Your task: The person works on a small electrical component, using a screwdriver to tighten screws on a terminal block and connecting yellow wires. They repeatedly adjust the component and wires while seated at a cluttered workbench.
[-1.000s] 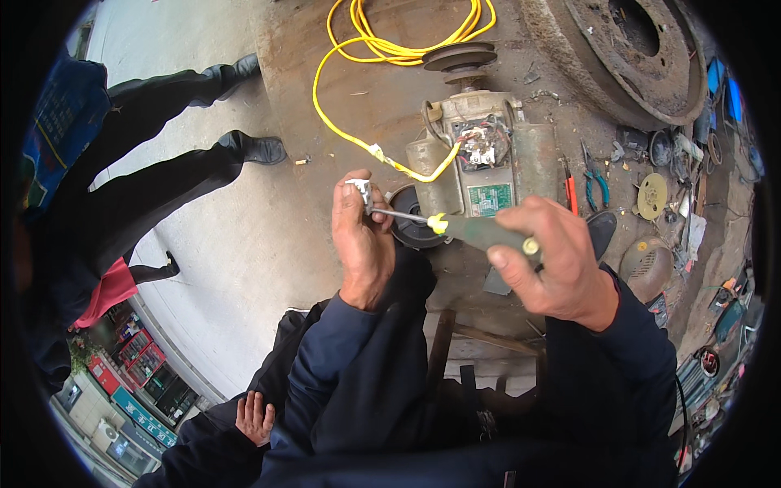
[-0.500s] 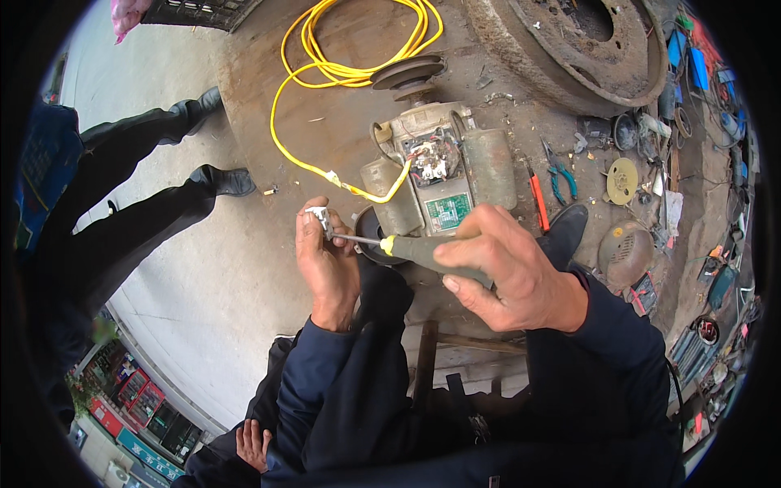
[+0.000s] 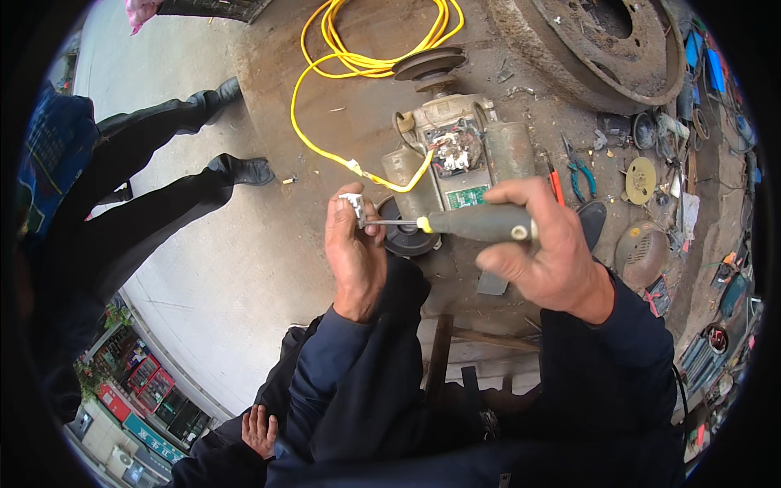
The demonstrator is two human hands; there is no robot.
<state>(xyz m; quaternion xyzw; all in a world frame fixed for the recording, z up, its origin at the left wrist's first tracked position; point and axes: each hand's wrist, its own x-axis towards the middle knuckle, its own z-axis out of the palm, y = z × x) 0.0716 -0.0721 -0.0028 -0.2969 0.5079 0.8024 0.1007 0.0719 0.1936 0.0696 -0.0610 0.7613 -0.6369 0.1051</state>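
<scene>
My left hand (image 3: pixel 355 252) pinches a small white part (image 3: pixel 353 206) with metal on it. My right hand (image 3: pixel 549 252) loosely grips the grey-green handle of a screwdriver (image 3: pixel 472 221); its yellow collar faces left and the shaft reaches the white part. Behind them sits an electric motor (image 3: pixel 503 150) with an opened wiring box (image 3: pixel 455 149), a green label plate (image 3: pixel 466 198) and a pulley (image 3: pixel 429 65) on top. A yellow cable (image 3: pixel 317 149) runs from its coil into the box. Below the motor is a dark round part (image 3: pixel 407 239), partly behind my left hand.
A rusty wheel rim (image 3: pixel 590 49) lies at top right, with blue pliers (image 3: pixel 581 179), a red-handled tool (image 3: pixel 556 185), a yellow disc (image 3: pixel 639 185) and assorted scrap nearby. At left stands a person in dark trousers (image 3: pixel 154 199); another person's hand (image 3: pixel 259 431) rests at lower left.
My right hand's fingers have loosened and lifted on the screwdriver handle, which has rotated. The view swung and came partly back, showing more of a dark crate at top left than one second ago.
</scene>
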